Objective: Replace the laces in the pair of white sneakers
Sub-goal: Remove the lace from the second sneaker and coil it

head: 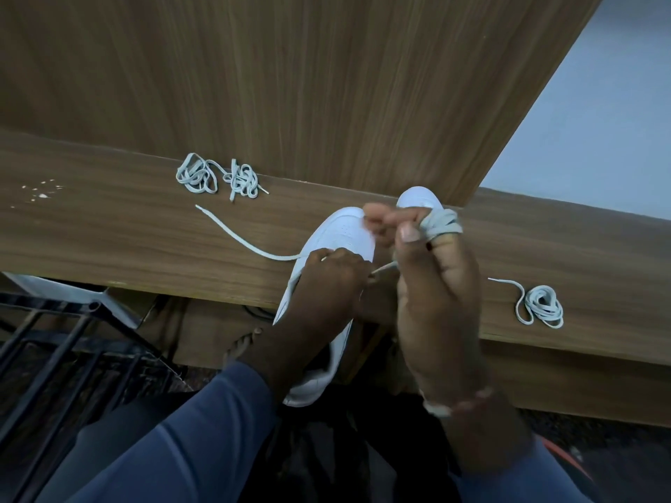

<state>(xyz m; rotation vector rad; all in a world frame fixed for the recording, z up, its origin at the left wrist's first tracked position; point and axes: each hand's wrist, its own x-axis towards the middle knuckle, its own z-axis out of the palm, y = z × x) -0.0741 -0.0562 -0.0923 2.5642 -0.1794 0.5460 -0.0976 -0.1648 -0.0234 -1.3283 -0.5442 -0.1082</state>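
Left hand [332, 275] pinches lace [441, 223] at eyelets of sneaker [345, 234], which lies on counter [109, 226] edge. Right hand [432, 285] grips same lace, wound round its fingers. We judge pulling-through step underway; old or new lace unclear. Next we feed slack gently, keeping tension.

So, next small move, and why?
Probably pull with the right hand: the lace is wound round it, a short span runs to the left hand pinching it at the white sneaker, and a slack tail lies on the wooden table.
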